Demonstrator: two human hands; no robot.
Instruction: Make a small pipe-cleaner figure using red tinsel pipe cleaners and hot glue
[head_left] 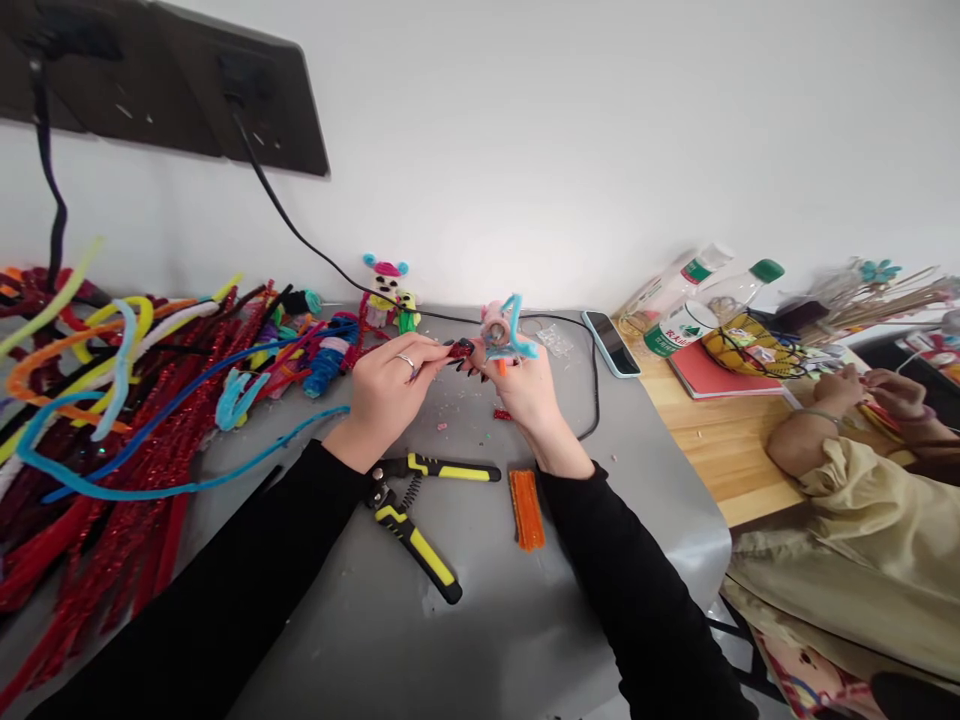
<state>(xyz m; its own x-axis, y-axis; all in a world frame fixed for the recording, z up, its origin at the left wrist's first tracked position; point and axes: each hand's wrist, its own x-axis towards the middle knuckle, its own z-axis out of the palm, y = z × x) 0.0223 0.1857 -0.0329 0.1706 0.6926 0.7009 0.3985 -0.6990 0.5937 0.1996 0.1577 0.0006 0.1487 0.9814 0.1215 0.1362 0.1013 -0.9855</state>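
Note:
My left hand (390,392) wears a ring and pinches a short piece of dark red tinsel pipe cleaner (463,348) between its fingertips. Close against it, my right hand (529,395) grips a small pink and light blue pipe-cleaner figure (497,325); a bit of orange shows at its lower side. The two hands meet above the grey table, and the fingers partly hide what they hold. Below them lie yellow-and-black pliers (420,510) with the handles spread. A bundle of short orange pipe cleaners (527,510) rests beside my right forearm.
Loose red pipe cleaners (135,510) and other colours heap on the left. Finished figures (386,290) stand by the wall under a black cable (300,232). A phone (611,343) lies at right, near bottles (679,325). A co-worker's hands (862,390) are further right.

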